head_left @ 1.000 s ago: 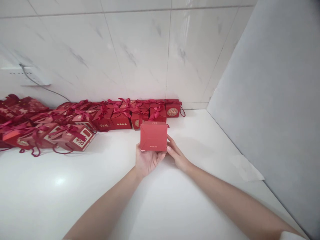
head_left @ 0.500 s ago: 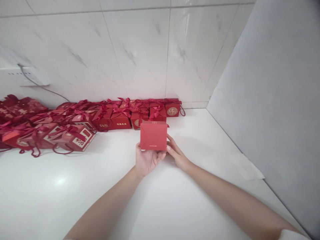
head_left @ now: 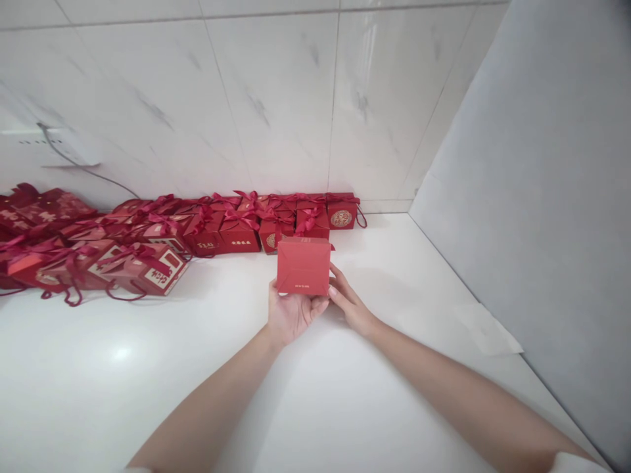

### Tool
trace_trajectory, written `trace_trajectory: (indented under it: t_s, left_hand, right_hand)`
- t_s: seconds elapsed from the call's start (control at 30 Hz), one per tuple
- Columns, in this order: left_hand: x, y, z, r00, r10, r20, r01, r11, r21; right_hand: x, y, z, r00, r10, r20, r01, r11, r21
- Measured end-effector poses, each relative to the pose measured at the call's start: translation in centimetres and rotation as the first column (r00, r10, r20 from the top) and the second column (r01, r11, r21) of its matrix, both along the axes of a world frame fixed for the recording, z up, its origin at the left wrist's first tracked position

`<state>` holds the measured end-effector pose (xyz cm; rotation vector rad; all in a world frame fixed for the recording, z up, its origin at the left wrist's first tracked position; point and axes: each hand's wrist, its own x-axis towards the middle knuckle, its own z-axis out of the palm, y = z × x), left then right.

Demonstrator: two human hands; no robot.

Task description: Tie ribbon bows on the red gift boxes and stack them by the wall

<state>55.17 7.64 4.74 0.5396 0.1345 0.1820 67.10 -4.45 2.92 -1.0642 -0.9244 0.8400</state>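
Observation:
A red gift box (head_left: 303,266) is held up over the white table, a plain side with a small line of gold print facing me. My left hand (head_left: 293,318) supports it from below and at its left side, palm up, fingers partly hidden behind and under the box. At the lower right corner, my right hand (head_left: 350,305) grips the box, thumb on the near side and the other fingers behind it. A bit of ribbon shows at the box's upper right edge.
Several red gift boxes with ribbon bows (head_left: 239,233) stand in rows along the tiled wall (head_left: 276,98), reaching to the left. A grey panel (head_left: 552,197) rises at the right. A cable (head_left: 89,174) hangs from a white wall plate. A pale sheet (head_left: 488,328) lies by the panel on the white table (head_left: 197,368).
The view has shifted slightly. Both hands keep the same hold on the red gift box, and the rows of boxes stay as they were.

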Motion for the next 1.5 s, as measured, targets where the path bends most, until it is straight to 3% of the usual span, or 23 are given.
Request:
trace_trajectory:
  t_s: [0.67,0.87,0.93,1.0,1.07,1.13,1.23,1.3,1.4,1.5]
  left_hand:
    - [0.1,0.1,0.0,0.999,-0.013,0.030,0.014,0.999,-0.037]
    - [0.2,0.0,0.0,1.000,0.025,-0.003,-0.025,0.999,0.041]
    - [0.4,0.1,-0.3,0.992,0.124,-0.021,-0.120,0.982,0.148]
    - [0.6,0.5,-0.9,0.948,0.319,-0.005,-0.298,0.888,0.350]
    - [0.8,1.1,-1.4,0.868,0.486,0.101,-0.451,0.689,0.567]
    - [0.8,1.7,-1.9,0.810,0.538,0.231,-0.523,0.486,0.700]
    - [0.7,2.2,-2.1,0.785,0.518,0.339,-0.537,0.298,0.789]
    - [0.6,2.2,-2.0,0.798,0.480,0.365,-0.518,0.235,0.823]
    - [0.6,1.9,-1.7,0.828,0.432,0.358,-0.487,0.235,0.841]
    - [0.8,1.7,-1.7,0.751,0.602,0.271,-0.472,0.202,0.858]
  right_hand:
    - [0.1,0.0,0.0,1.000,0.014,0.017,-0.015,0.999,0.033]
    - [0.0,0.1,-0.1,1.000,0.005,0.007,-0.005,0.998,0.060]
    - [0.0,0.3,-0.5,0.999,-0.002,-0.044,0.006,0.996,0.090]
    - [0.3,0.7,-0.8,0.986,-0.032,-0.163,0.049,0.994,0.102]
    - [0.5,1.0,-1.0,0.942,-0.094,-0.322,0.125,0.989,0.078]
    - [0.8,1.2,-1.0,0.876,-0.210,-0.434,0.250,0.968,0.037]
    - [0.9,1.2,-0.8,0.805,-0.375,-0.459,0.432,0.902,0.020]
    - [0.7,1.3,-0.8,0.804,-0.373,-0.463,0.436,0.899,0.033]
    - [0.5,1.3,-1.0,0.833,-0.280,-0.477,0.343,0.938,0.049]
    - [0.5,1.2,-1.1,0.899,-0.261,-0.353,0.311,0.946,0.094]
